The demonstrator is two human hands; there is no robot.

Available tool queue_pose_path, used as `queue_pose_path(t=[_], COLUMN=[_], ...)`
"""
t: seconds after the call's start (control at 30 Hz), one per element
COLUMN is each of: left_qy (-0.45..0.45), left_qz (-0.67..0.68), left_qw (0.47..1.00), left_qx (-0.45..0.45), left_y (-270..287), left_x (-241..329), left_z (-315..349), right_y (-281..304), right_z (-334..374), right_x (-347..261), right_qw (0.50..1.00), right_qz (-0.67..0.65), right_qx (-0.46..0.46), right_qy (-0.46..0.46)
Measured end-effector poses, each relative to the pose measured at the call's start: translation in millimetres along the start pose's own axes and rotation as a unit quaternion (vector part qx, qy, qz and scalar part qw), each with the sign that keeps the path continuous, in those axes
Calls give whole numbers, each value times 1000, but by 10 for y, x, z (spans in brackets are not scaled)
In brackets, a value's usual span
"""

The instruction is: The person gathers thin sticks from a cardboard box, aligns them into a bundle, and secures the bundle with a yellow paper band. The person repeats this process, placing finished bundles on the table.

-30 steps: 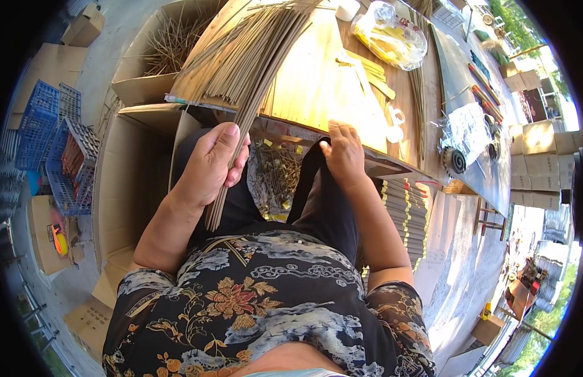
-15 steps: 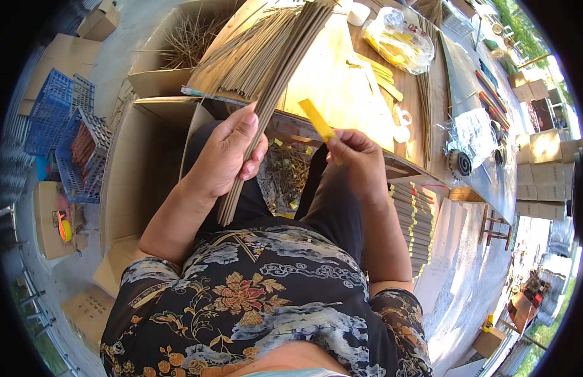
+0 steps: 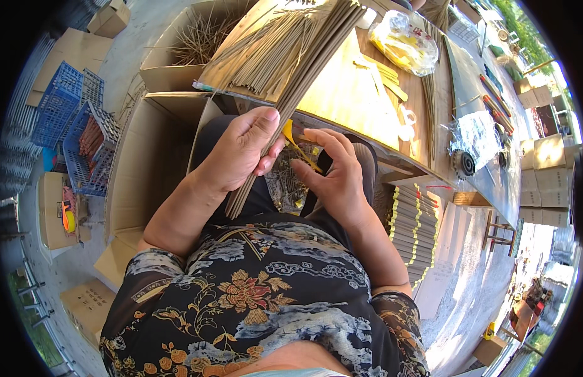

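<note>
Bundle of thin brown sticks (image 3: pixel 313 69), long and straight, one: slanting from near the person's lap up over the near edge of the table, far end leaning right. Left hand (image 3: pixel 244 151), closed around the bundle's lower part, thumb laid along it, fingers wrapped behind. Yellow strip (image 3: pixel 288 131), one: bent, its upper end against or just beside the bundle, its lower part trailing toward the other hand. Right hand (image 3: pixel 336 173), half open, fingers curved and thumb apart, the strip between them (whether it touches the strip cannot be told). Wooden tabletop (image 3: pixel 323 94), sunlit, bearing loose brown sticks (image 3: pixel 272 56) on the left, flat yellow strips (image 3: pixel 388 80) on the right, and a clear plastic bag (image 3: pixel 404 44) with yellow contents farther off. Right, below the table: stacked stick bundles (image 3: pixel 410 220) bound with yellow bands. Left of the person: open cardboard box (image 3: pixel 144 166), tall-sided; beyond it, a second carton (image 3: pixel 169 78) containing thin sticks. Far left: blue plastic crates (image 3: pixel 58 100), latticed.
</note>
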State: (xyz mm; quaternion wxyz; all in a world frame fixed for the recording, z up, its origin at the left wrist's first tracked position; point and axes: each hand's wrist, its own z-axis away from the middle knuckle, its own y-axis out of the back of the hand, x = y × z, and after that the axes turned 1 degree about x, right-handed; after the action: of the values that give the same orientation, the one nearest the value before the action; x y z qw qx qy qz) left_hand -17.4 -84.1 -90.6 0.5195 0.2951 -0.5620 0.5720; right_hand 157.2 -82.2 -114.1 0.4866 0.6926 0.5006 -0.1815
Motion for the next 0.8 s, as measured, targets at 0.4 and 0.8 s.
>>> queue_pose_path(t=[0.4, 0.8], left_qy=[11, 51], left_qz=[-53, -113], left_qw=[998, 991], left_qx=[-33, -42], left_y=[-89, 61], left_x=[18, -17], left_z=[111, 337], right_y=[-113, 64], right_z=[46, 37], right_x=[5, -282], right_qw=[995, 882], right_qz=[-99, -349], right_qx=[-3, -194], right_qy=[-6, -251])
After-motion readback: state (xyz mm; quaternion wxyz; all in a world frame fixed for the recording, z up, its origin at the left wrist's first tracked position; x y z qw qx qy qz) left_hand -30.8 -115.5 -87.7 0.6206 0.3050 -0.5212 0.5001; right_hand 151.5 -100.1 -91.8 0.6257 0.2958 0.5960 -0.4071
